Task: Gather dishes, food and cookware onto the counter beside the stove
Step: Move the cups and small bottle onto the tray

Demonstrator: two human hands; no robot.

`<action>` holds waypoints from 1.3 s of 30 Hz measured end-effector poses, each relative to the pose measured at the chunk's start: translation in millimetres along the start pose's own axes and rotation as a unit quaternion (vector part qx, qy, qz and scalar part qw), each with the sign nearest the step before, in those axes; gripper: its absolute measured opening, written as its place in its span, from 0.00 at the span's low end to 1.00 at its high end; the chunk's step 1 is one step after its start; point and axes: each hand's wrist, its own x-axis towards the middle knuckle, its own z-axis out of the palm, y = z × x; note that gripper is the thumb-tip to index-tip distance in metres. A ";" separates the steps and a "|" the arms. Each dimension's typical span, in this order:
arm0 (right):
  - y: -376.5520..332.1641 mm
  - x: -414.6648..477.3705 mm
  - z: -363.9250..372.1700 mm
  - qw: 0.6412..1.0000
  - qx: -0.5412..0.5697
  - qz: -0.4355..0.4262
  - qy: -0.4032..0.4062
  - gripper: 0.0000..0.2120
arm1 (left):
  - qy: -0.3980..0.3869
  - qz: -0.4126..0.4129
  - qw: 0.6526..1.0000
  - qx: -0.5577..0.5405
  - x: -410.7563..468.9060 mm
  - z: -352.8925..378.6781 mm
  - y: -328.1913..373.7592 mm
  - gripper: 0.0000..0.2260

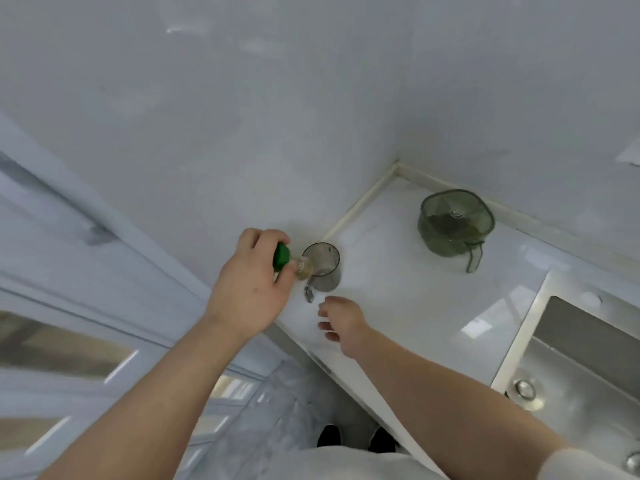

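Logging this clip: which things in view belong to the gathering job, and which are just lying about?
In the job:
- small green-capped bottle, in left hand
- clear grey handled cup
- green translucent lidded jug
- white counter
- right hand, empty

Lying about:
- steel sink
- white wall

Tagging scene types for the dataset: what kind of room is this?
Most likely a home kitchen: a white countertop runs into a wall corner, a stainless steel sink is set into it, and a green-tinted lidded pitcher and a clear measuring jug stand on it.
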 end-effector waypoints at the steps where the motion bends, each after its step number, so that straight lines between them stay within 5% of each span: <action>1: -2.1 1.5 3.2 1.000 -0.001 0.006 -0.015 0.18 | 0.002 -0.008 1.000 0.002 -2.4 -0.1 -1.8 0.13; 5: -9.6 6.9 15.8 0.997 -0.001 0.024 -0.074 0.23 | 0.003 -0.038 0.999 0.005 -9.0 0.0 -6.9 0.13; 17: -14.6 11.2 15.3 0.990 -0.045 -0.011 -0.133 0.11 | 0.020 -0.059 0.998 -0.002 -4.8 7.8 -2.4 0.13; 27: -36.0 -26.7 -30.2 0.988 -0.041 -0.147 -0.027 0.15 | 0.035 -0.018 0.999 -0.021 21.5 1.0 33.5 0.14; 33: -43.9 -80.4 -88.6 0.976 0.015 -0.208 0.061 0.15 | -0.021 0.031 0.998 -0.047 44.8 14.6 64.9 0.13; 39: -4.9 -146.0 -136.9 0.934 0.129 -0.230 0.241 0.15 | -0.119 0.199 0.971 -0.065 40.9 47.7 129.9 0.11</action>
